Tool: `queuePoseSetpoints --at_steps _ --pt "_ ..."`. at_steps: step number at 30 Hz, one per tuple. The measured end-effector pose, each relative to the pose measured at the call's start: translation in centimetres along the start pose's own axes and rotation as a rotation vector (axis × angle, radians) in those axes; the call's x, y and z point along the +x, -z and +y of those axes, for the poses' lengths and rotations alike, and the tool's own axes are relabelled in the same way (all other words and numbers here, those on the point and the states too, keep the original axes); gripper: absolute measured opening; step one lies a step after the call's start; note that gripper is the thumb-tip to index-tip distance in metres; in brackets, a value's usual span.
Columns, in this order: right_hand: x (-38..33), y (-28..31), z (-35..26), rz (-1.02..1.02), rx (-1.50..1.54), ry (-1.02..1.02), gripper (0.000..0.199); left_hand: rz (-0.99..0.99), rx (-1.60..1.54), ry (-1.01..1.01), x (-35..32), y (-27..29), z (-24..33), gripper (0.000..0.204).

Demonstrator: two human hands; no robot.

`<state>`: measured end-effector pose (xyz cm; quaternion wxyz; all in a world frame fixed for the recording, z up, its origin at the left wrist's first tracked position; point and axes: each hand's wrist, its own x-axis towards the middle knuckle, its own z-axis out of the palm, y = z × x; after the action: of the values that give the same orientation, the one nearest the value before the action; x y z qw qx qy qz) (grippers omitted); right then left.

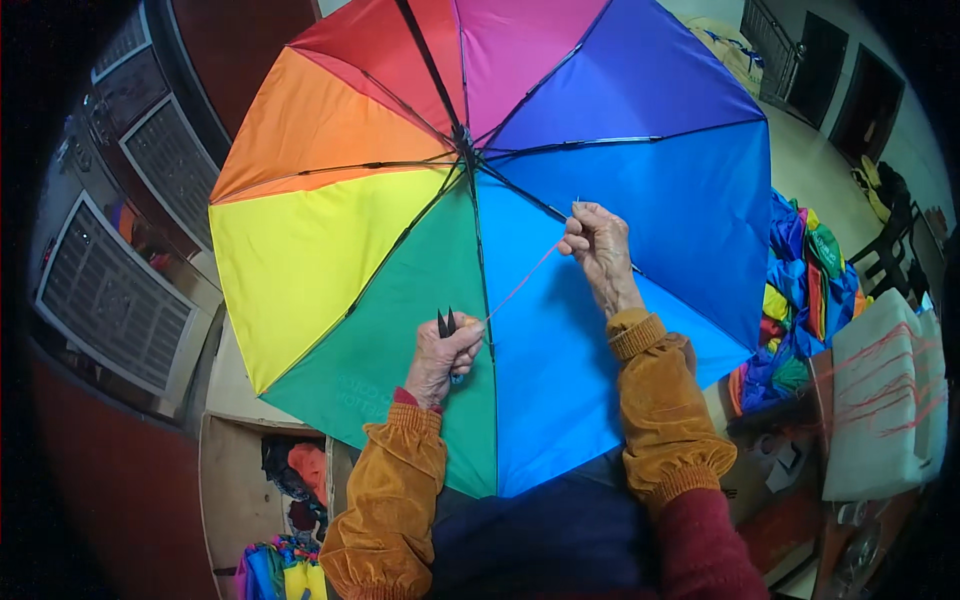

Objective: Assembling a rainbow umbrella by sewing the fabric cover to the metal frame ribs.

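Rainbow umbrella (pixel 400 260) fills the room; heaped fabric (pixel 800 290), perhaps umbrellas, lies right.

The open umbrella (pixel 480 220) is panelled in red, orange, yellow, green, light blue, deep blue, violet and pink, with black ribs. A pink thread (pixel 520 285) is seen. Mustard-yellow oversleeves (pixel 665 420) are worn over dark red sleeves.

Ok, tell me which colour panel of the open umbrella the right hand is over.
The blue panel, just right of the green one. The right hand pinches a pink thread above it, while the left hand, holding small black snips, sits on the green-blue seam.
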<state>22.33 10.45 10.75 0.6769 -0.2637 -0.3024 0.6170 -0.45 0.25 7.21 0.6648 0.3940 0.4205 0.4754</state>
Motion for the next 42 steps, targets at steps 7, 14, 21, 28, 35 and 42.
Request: queuePoseSetpoints --at_steps 7,14,21,28,35,42 --pt "0.2 0.5 0.6 0.145 -0.249 0.233 0.013 -0.026 0.092 -0.019 0.0 -0.3 0.0 0.012" --pt "1.1 1.0 1.5 0.232 -0.788 0.553 0.017 -0.165 0.138 -0.057 -0.6 -1.0 0.6 0.015" --pt "2.0 1.7 1.6 0.231 -0.584 0.474 0.015 -0.220 0.209 -0.009 -0.5 -0.8 0.2 0.016" --pt "2.4 3.3 0.5 0.236 -0.299 0.379 0.013 -0.293 0.346 0.001 -0.3 -1.0 0.2 0.019" --pt "2.4 3.2 -0.6 0.085 -0.056 0.139 0.015 -0.398 0.526 0.072 1.8 -1.5 -1.3 0.023" --pt "2.5 4.6 -2.4 0.084 -0.113 0.066 0.014 -0.289 0.565 -0.047 5.8 -0.9 1.4 0.027"
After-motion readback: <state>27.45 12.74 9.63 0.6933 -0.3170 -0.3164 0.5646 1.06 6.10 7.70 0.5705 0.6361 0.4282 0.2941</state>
